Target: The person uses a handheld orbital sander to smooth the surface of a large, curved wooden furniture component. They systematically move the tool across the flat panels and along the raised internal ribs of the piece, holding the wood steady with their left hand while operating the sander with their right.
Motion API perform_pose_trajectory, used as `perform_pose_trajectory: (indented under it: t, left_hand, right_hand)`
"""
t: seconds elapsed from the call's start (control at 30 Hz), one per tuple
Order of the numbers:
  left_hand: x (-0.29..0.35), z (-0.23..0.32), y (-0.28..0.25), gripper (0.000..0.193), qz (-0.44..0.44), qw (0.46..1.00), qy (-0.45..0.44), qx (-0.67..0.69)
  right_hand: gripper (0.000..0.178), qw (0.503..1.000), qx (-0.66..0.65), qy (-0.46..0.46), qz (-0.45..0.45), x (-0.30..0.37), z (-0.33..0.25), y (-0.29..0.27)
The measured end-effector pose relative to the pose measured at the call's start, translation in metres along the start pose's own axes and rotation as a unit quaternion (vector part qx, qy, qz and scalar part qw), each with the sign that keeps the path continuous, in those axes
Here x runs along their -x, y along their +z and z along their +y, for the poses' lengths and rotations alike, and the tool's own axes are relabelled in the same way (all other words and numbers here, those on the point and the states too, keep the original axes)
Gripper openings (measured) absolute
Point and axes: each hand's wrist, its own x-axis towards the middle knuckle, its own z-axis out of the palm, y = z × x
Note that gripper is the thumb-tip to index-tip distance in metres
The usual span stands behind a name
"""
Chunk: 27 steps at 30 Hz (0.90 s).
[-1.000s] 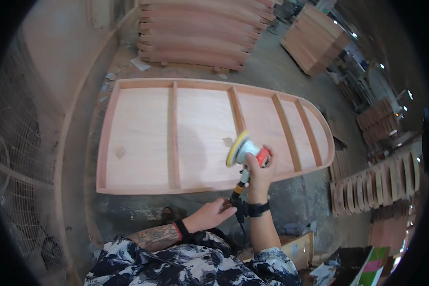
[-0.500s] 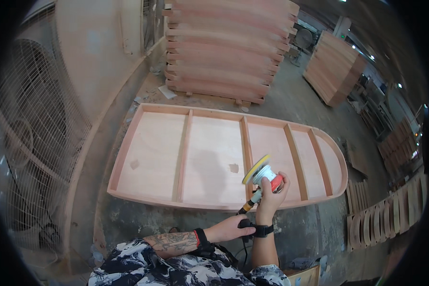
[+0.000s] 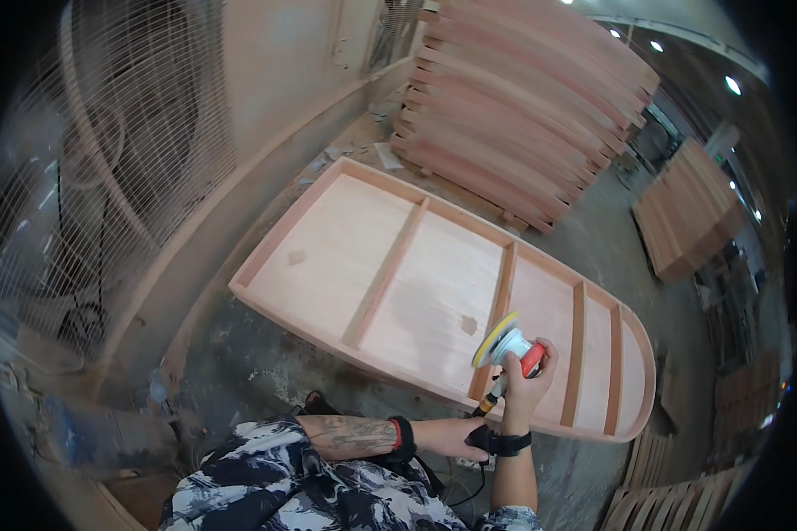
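Note:
My right hand (image 3: pixel 531 380) is wrapped round a round orbital sander (image 3: pixel 508 349) with a yellow pad, a white body and a red top. The sander is tipped on its side above the wooden panel, its pad facing away to the left. A hose (image 3: pixel 487 404) runs from it down behind my left hand (image 3: pixel 450 438). That hand is closed at my right wrist, on the black wrist strap (image 3: pixel 506 444); some of its fingers are hidden. Below the sander lies the shallow wooden panel (image 3: pixel 434 270), with crosswise ribs, a raised rim and a rounded right end.
Behind the panel rises a tall stack of similar wooden pieces (image 3: pixel 514 106), and another stack (image 3: pixel 691 212) stands at the right. A large caged fan (image 3: pixel 142 124) is at the left by the wall. Curved wooden slats (image 3: pixel 673 504) lie at the lower right.
The view has turned, so the panel and stacks now slant down to the right. Both hands keep their holds, with the sander still raised over the panel.

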Motion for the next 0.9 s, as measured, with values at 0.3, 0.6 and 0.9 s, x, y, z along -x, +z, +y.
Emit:
perform_pose_trajectory:
  t: [0.3,0.6,0.9]
  left_hand:
    - [0.196,-0.107,-0.126,0.031,0.418,0.852,-0.063,-0.308]
    - [0.353,-0.233,-0.301,0.055,0.576,0.649,-0.265,-0.421]
    - [0.316,-0.272,-0.463,0.060,0.404,0.809,-0.315,-0.288]
  right_hand:
    - [0.050,0.981,0.131,0.110,-0.085,-0.038,0.039,-0.025]
    - [0.061,0.931,0.275,0.170,-0.168,-0.084,0.058,0.021]
    - [0.066,0.901,0.361,0.174,-0.166,-0.117,0.061,0.066]
